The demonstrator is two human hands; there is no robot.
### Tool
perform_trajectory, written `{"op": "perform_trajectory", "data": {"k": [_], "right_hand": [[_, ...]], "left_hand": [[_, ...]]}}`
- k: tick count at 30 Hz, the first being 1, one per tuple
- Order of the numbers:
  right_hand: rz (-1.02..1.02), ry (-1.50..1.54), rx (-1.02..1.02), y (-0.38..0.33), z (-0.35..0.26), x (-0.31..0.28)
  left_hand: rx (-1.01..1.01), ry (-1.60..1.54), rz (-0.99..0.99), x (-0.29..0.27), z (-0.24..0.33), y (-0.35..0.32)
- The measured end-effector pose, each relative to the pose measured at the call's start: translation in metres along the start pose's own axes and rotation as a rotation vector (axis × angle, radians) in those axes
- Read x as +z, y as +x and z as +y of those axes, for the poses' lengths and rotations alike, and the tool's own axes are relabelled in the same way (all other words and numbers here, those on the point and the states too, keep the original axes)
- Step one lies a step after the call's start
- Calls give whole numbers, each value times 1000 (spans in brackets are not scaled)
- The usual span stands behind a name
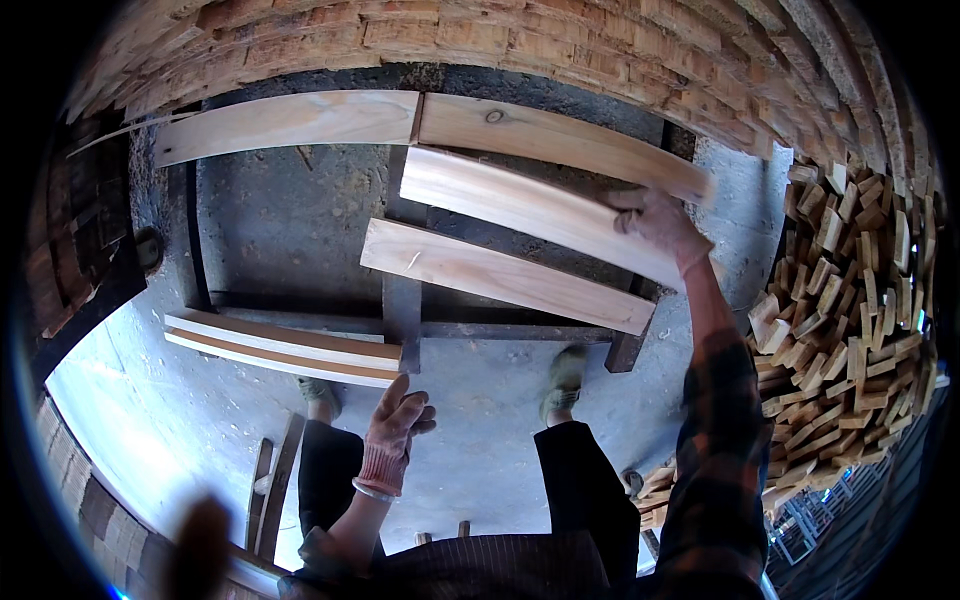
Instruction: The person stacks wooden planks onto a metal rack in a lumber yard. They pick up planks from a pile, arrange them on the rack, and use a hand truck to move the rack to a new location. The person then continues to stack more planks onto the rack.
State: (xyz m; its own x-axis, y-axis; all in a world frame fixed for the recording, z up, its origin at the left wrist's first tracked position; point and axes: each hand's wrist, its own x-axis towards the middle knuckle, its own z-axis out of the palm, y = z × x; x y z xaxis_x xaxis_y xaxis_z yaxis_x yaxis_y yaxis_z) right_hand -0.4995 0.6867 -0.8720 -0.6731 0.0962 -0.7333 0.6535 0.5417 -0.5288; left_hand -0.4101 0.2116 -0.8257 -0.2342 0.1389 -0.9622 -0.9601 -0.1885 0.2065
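Observation:
My right hand (660, 228), in a pinkish work glove and slightly blurred, grips a pale wooden board (520, 204) near its right end, fingers over the far edge. Just beyond lie two more flat boards end to end, a left one (290, 125) and a knotted right one (560, 143). Nearer to me, another board (500, 272) rests slantwise on the dark frame (403, 300). My left hand (395, 425), gloved too, holds nothing; its index finger points up beside the right end of a small stack of boards (285, 345), the other fingers partly bent.
A high stack of timber (450, 40) runs along the far side. At the right is a big heap of short wood offcuts (835, 310). My shoes (565, 382) stand on the grey floor (470, 440) at the frame's near edge. Dark wood pieces (272, 490) stand low at left.

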Motion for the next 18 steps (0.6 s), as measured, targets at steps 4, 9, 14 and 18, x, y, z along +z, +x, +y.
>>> {"op": "perform_trajectory", "data": {"k": [4,9,14,18], "right_hand": [[144,-967,113,39,-11,39],[549,-996,-259,47,-57,23],[286,-1117,-15,91,-56,-5],[129,-1194,-87,76,-60,5]], "left_hand": [[6,-19,14,-6,-11,11],[18,-35,32,-2,-15,7],[-43,25,35,11,-3,3],[15,-8,25,2,-11,7]]}}
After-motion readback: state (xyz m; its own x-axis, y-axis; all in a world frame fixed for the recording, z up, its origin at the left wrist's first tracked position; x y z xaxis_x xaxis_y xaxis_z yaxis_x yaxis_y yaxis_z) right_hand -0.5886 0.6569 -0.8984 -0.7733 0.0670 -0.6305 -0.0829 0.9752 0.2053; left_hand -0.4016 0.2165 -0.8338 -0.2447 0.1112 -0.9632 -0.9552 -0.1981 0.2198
